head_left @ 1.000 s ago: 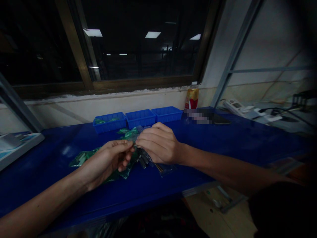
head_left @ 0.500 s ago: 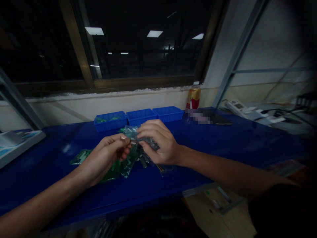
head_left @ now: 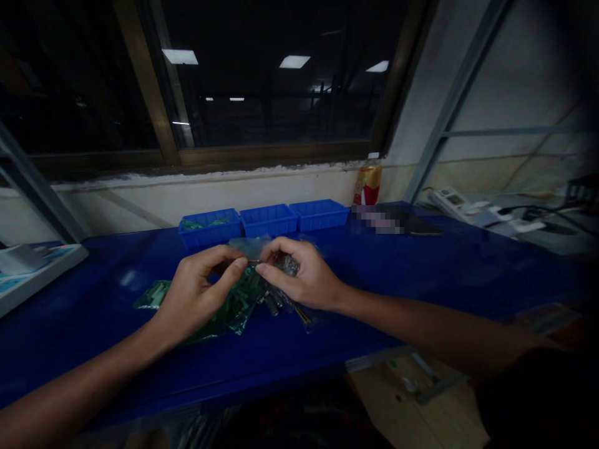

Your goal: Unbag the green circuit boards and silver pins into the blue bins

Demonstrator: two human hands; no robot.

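Note:
A thin metal rod [head_left: 253, 261], perhaps a screw, spans the small gap between my two hands. My left hand [head_left: 202, 284] pinches its left end between thumb and forefinger. Thumb and fingertips of my right hand [head_left: 299, 274] close on the other end. Below and behind the hands lie clear plastic bags: one with green pieces [head_left: 241, 299], another with dark grey metal parts [head_left: 272, 301]. Long brassy screws [head_left: 302, 313] show in a bag under my right wrist. Part of that heap is hidden by my hands.
Three blue bins stand along the back: the left bin [head_left: 209, 237] holds green pieces, beside a middle bin [head_left: 269, 226] and a right bin [head_left: 322, 220]. A red-and-gold packet [head_left: 367, 185] and a dark flat object [head_left: 416, 226] are at back right. Power strips [head_left: 42, 268] sit at the left edge and far right.
My right hand has lowered and turned, its fingertips now pinching the rod's right end. My left hand's fingers have opened into a rounder pinch around the left end.

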